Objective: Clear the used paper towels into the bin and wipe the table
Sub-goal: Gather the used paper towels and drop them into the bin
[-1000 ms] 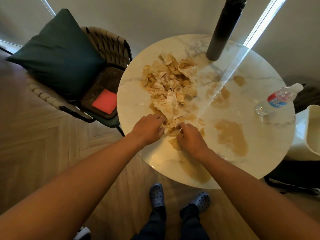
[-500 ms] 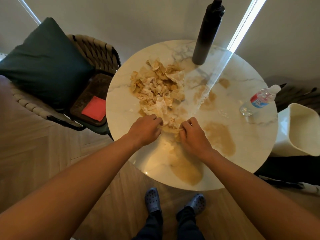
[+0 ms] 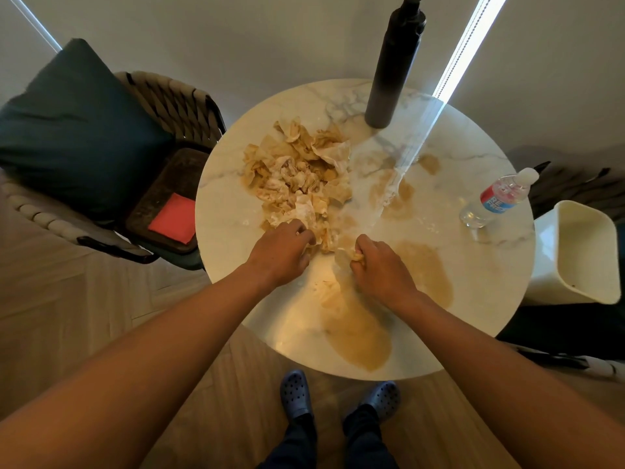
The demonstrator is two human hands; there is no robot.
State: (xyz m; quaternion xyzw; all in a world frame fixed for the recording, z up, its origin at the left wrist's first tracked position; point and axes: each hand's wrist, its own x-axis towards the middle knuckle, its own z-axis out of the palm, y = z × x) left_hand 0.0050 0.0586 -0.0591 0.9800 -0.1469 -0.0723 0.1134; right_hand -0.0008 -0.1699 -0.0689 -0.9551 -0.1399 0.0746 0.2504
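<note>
Used paper towels (image 3: 297, 177), crumpled and stained brown, lie heaped on the round marble table (image 3: 223, 204), from the centre toward 11 o'clock. Left hand (image 3: 280, 253): fingers curled into the near edge of the heap, gripping towel. Right hand (image 3: 378, 265): fingers closed round a small wad of stained towel, just beside the heap at its 5 o'clock side. Brown spill patches (image 3: 358, 333) mark the tabletop at 6, 4 and 2 o'clock. Black insulated bottle (image 3: 394, 66): upright at 12 o'clock. Clear water bottle (image 3: 493, 199): lying on its side at 3 o'clock. White bin (image 3: 581, 252): beside the table at 3 o'clock, off its edge. Woven chair (image 3: 169, 106) at 9 o'clock bears a dark green cushion (image 3: 74, 130) and a red cloth (image 3: 174, 220).
</note>
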